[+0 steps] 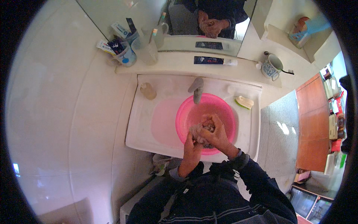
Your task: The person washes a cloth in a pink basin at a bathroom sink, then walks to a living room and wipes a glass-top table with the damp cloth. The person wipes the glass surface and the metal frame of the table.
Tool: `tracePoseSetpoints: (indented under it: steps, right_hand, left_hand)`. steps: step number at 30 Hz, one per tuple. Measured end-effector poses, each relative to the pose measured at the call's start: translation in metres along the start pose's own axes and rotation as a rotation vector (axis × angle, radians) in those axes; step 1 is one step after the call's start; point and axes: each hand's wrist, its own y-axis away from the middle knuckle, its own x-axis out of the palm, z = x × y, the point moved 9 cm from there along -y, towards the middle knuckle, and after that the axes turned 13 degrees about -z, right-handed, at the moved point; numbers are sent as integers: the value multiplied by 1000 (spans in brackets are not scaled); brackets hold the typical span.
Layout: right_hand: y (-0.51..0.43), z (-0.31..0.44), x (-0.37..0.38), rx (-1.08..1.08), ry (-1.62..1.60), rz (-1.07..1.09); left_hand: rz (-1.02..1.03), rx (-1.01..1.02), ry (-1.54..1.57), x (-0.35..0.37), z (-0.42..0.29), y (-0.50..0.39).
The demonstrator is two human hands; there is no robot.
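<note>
A pink plastic basin (180,117) stands in the white washbasin (137,126), under the grey tap (198,91). Over the basin, both my hands grip a bunched greyish cloth (196,131). My left hand (193,152) holds its lower left side near the basin's front rim. From the right, my right hand (218,134) closes around the cloth, its fingers curled and partly covering it. What kind of cloth it is, I cannot tell. Some of the basin's inside is hidden by my hands.
Beside the basin lies a scrubbing brush (244,102) with green bristles; a soap-like lump (148,91) sits back left. The ledge carries a toothpaste tube (215,60), a patterned mug (271,67) with a toothbrush, and plastic cups (145,51). A mirror (184,25) rises behind.
</note>
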Motion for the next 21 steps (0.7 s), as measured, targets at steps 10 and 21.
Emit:
tracePoseSetpoints:
  steps: [10, 21]
  right_hand:
    - [2, -2, -3, -88, -25, 176]
    - [-17, -8, -29, 112, -147, 45]
  left_hand:
    - [309, 307, -243, 51, -50, -14]
    - [122, -384, 425, 16, -18, -23]
